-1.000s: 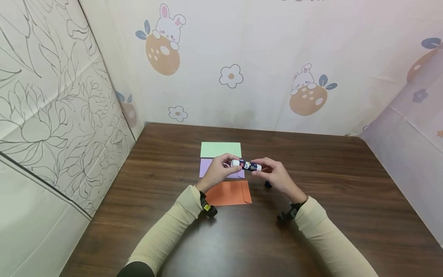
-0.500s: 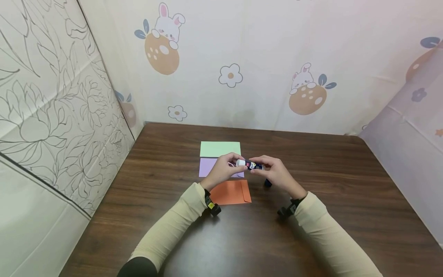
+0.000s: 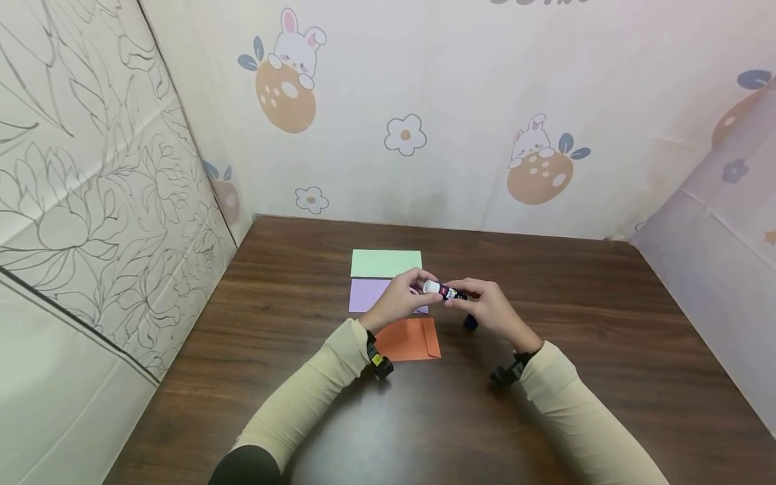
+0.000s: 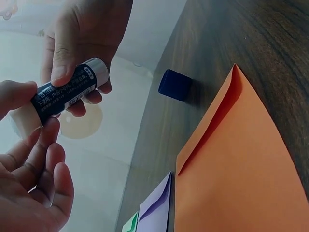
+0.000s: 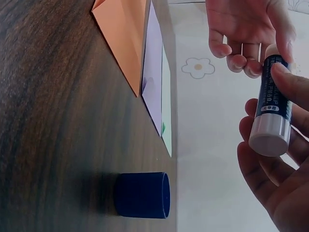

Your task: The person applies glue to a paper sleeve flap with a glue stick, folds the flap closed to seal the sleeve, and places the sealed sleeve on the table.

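A glue stick [image 3: 446, 291] with a navy label and white ends is held above the table by both hands, tilted in the left wrist view. My left hand [image 3: 400, 296] pinches one white end between thumb and finger, its other fingers loosely bent. On the labelled body, the thumb and fingers of my right hand [image 3: 487, 308] grip from the other side. The glue tip is not clearly visible behind the left fingers. A dark blue cap [image 5: 142, 195] lies on its side on the table, below the right hand.
Three envelopes lie in a column on the wooden table [image 3: 576, 316]: green [image 3: 386, 263] farthest, purple [image 3: 367, 294] in the middle, partly covered by the left hand, and orange [image 3: 412, 339] nearest. Patterned cloth walls [image 3: 461, 81] stand behind and at both sides.
The left hand has shifted to the right with the glue stick, and it now sits closer to the right hand. Less of the stick's right end shows. Cap and envelopes stay in place.
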Demonstrator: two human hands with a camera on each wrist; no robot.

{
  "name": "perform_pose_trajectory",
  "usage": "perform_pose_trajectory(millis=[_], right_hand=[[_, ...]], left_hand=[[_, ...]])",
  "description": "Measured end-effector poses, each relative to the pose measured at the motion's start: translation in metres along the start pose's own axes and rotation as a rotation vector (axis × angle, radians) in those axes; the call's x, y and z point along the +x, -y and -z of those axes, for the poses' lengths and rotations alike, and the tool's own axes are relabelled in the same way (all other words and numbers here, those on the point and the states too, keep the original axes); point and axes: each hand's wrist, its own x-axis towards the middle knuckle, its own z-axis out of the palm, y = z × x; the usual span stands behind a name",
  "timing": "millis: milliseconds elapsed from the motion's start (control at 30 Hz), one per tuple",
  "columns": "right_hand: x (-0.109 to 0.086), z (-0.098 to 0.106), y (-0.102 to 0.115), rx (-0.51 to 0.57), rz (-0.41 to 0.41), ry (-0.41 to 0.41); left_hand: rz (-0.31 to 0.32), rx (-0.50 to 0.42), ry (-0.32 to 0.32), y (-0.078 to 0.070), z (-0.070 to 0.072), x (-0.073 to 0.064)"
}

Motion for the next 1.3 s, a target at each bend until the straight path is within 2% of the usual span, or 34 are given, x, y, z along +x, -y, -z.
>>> perform_pose_trajectory(millis=[267, 433, 633, 800, 867, 1033, 1300], right_hand=[[0.0, -0.001, -0.004, 0.015, -0.018, -0.025], [-0.004, -0.001, -0.004, 0.036, -0.04, -0.039], [-0.005, 0.001, -0.004, 0.049, -0.075, -0.048], [-0.005, 0.006, 0.018, 0.043, -0.078, -0.044], [-0.004, 0.008, 0.019, 0.044, -0.068, -0.053], [-0.001, 0.007, -0.004, 0.062, -0.032, -0.076], [-0.007, 0.009, -0.009, 0.093, -0.048, -0.081]], left_hand=[[0.036, -0.008, 0.04, 0.004, 0.0, 0.003], [0.083, 0.036, 0.047, 0.009, -0.004, 0.006], [0.106, 0.093, 0.053, 0.014, -0.009, 0.012], [0.102, 0.179, 0.068, 0.02, -0.013, 0.02], [0.09, 0.236, 0.073, 0.019, -0.014, 0.022], [0.053, 0.358, 0.097, 0.014, -0.022, 0.026], [0.085, 0.451, 0.144, 0.014, -0.042, 0.029]])
